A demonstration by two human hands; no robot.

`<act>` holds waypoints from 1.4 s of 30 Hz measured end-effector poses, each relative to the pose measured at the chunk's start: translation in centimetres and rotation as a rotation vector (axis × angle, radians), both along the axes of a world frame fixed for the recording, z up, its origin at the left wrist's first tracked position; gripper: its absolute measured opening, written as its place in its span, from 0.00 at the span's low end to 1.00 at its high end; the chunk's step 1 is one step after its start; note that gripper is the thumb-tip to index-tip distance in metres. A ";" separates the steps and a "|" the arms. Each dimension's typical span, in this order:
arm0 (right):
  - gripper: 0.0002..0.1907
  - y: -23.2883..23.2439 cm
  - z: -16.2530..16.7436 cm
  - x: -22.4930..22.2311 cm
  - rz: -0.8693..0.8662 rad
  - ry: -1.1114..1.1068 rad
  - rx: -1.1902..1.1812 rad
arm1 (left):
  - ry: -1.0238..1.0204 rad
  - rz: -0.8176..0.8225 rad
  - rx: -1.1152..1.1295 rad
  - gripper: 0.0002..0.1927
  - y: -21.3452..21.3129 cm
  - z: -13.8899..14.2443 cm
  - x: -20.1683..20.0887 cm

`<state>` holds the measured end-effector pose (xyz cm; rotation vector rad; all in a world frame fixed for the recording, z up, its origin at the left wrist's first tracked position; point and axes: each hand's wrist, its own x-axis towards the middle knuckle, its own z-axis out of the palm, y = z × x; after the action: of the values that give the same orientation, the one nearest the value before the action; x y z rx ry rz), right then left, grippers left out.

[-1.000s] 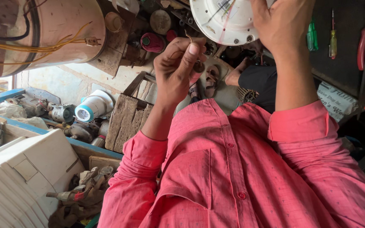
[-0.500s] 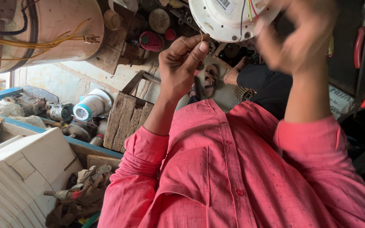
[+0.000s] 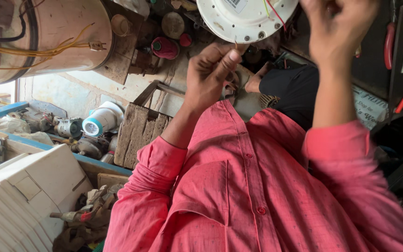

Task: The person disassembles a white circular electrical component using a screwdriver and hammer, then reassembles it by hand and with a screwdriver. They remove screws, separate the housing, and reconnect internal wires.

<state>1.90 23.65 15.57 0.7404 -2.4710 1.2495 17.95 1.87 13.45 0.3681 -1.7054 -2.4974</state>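
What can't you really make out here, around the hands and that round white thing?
- Right hand, head view: motion-blurred and cut by the top edge; whether it holds anything cannot be told.
- Round white housing: its upper part is cut off by the top edge.
- Thin strand pinched by the left hand: too small to identify.
- Whatever lies under the arms: hidden by the pink shirt.
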 end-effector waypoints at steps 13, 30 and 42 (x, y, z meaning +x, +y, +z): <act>0.06 -1.9 -0.4 6.4 0.086 0.036 0.065 | 0.062 0.013 -0.292 0.09 3.5 -1.0 -3.7; 0.07 -1.0 -0.1 4.8 0.226 0.546 0.282 | 0.097 -0.081 -0.884 0.06 1.6 2.0 -5.2; 0.11 -2.7 -2.0 6.4 0.119 -0.221 -0.335 | 0.265 -0.139 -0.808 0.09 0.0 1.5 -6.4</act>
<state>8.30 20.99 13.54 0.6990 -2.3136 1.8207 11.58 1.90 14.94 -0.1522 -2.4463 -1.6003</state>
